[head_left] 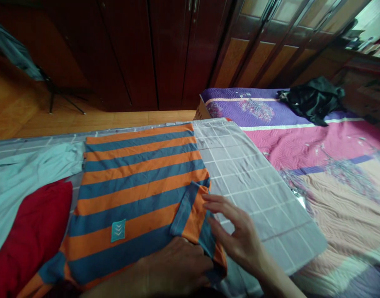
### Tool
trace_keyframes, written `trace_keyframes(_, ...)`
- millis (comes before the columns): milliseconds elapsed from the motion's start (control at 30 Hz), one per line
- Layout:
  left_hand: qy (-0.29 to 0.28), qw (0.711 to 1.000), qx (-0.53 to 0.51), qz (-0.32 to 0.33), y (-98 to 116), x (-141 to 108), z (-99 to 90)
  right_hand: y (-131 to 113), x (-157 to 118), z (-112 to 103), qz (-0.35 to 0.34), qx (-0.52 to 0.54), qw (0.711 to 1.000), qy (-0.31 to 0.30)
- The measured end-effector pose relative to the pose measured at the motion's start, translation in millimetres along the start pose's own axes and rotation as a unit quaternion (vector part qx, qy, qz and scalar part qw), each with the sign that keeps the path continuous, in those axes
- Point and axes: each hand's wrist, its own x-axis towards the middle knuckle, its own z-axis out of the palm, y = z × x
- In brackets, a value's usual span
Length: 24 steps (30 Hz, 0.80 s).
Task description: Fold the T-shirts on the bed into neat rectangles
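Observation:
An orange and blue-grey striped shirt (136, 186) lies spread flat in front of me, with a small teal patch on its chest. Its right-hand sleeve (192, 211) is folded inward over the body. My left hand (180, 263) reaches across the lower part of the shirt, its fingers curled on the fabric just below the sleeve; the fingertips are partly hidden. Beside the fold's outer edge is my right hand (233, 231), fingers apart, the fingertips touching the sleeve. The opposite sleeve (51, 269) extends toward the lower left.
Left of the shirt lie a red garment (40, 215) and a pale mint garment (37, 165). Everything rests on a grey checked cloth surface (255, 194). To the right is a bed with a colourful quilt (308, 145) and a dark garment (314, 99). Dark wooden cabinets (165, 54) stand behind.

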Motion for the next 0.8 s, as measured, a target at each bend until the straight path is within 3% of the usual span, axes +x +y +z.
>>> trace_keyframes(67, 0.005, 1.000, 0.001, 0.007, 1.2, -2.9, -5.4, 19.5, 8.0, -6.1, 0.039, -0.023, 0.998, 0.044)
trace_keyframes(167, 0.048, 0.999, 0.013, 0.002, 1.6, -6.0, -13.8, 50.2, 18.9, -12.6, 0.084, -0.070, 0.994, 0.021)
trace_keyframes(267, 0.090, 0.994, 0.059, -0.010, -0.3, -5.5, -15.8, 68.3, 27.6, -11.0, 0.073, -0.141, 0.987, -0.005)
trace_keyframes(433, 0.074, 0.988, 0.138, 0.000, -7.7, 1.3, -2.6, 88.0, 33.8, -1.7, 0.021, -0.203, 0.978, -0.042)
trace_keyframes(633, 0.076, 0.987, 0.138, 0.041, -11.9, 6.7, 5.0, 100.0, 31.0, 1.2, 0.063, -0.204, 0.977, 0.004)
trace_keyframes(800, 0.094, 0.987, 0.125, 0.035, -12.8, 7.2, 7.9, 103.0, 30.9, 2.8, 0.026, -0.193, 0.981, -0.021)
